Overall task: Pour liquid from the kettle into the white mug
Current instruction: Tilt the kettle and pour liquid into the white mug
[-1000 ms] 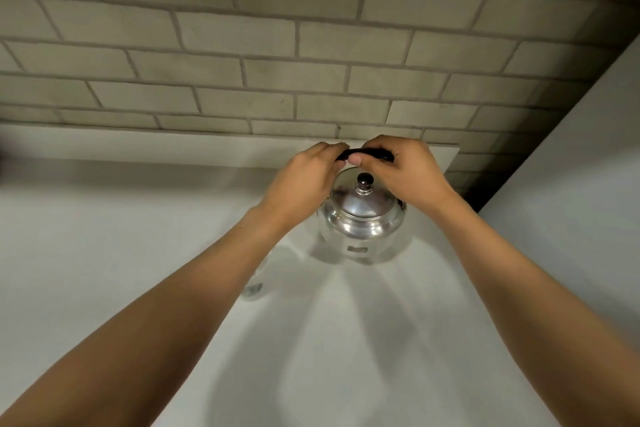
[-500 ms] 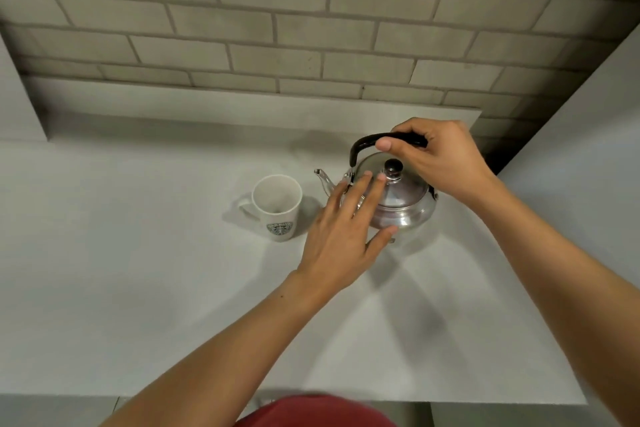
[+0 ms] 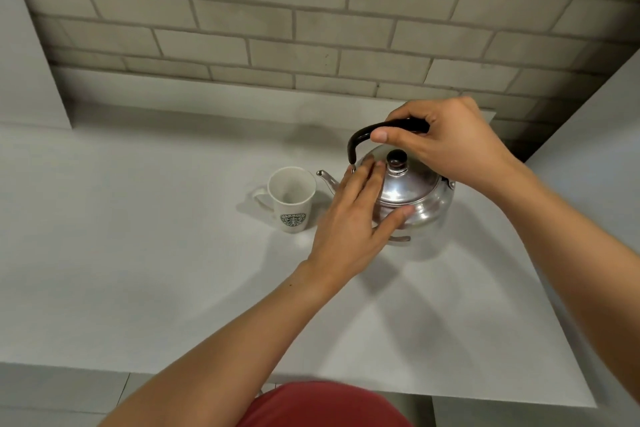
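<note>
A shiny steel kettle (image 3: 420, 192) with a black knob and a black arched handle stands on the white counter (image 3: 138, 270), spout pointing left. My right hand (image 3: 446, 142) is closed around the top of the handle. My left hand (image 3: 353, 218) lies flat against the kettle's near-left side, fingers spread over the lid and thumb on the body. The white mug (image 3: 292, 199) with a green logo stands upright just left of the spout, its handle to the left; its inside looks empty.
A grey brick wall (image 3: 311, 28) rises behind a low white ledge at the back of the counter. White panels stand at the far left and along the right side. The counter's front edge runs near the bottom, above my red clothing (image 3: 329, 406).
My left hand left the handle and came down onto the kettle's side. The view dropped and pulled back, so the mug and the counter's front edge came into sight. My right hand stays on the handle.
</note>
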`<state>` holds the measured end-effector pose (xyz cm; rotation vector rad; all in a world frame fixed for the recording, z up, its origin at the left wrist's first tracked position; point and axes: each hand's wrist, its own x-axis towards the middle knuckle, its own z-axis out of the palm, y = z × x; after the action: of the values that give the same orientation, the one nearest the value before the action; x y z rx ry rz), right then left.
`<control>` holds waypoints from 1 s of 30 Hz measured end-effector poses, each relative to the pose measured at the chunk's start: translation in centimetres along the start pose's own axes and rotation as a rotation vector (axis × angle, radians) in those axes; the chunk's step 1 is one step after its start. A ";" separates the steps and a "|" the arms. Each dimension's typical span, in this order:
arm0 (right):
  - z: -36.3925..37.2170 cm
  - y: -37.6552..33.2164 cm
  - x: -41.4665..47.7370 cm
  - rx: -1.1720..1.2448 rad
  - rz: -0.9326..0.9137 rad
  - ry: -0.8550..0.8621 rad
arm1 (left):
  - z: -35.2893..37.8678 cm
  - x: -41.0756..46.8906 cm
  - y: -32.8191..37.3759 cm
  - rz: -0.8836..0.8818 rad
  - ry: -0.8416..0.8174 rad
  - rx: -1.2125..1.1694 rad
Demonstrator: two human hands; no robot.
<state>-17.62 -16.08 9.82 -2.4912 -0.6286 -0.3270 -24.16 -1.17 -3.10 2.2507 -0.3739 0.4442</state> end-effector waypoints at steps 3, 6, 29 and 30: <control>0.0 -0.9 1.3 -0.034 -0.039 -0.012 | -0.4 0.3 -0.1 -0.057 -0.005 -0.093; 0.4 -1.7 2.6 -0.076 -0.077 -0.051 | -0.7 0.5 -0.5 -0.104 -0.004 -0.149; 1.4 -5.8 6.7 -0.445 -0.256 -0.295 | 1.1 1.6 -1.6 -0.251 0.125 -0.422; 1.3 -6.0 6.7 -0.453 -0.259 -0.298 | 1.2 1.6 -1.4 -0.252 0.133 -0.431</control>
<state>-14.65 -8.47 13.80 -2.9233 -1.1085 -0.2106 -21.91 -1.35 -4.06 1.8076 -0.1004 0.3398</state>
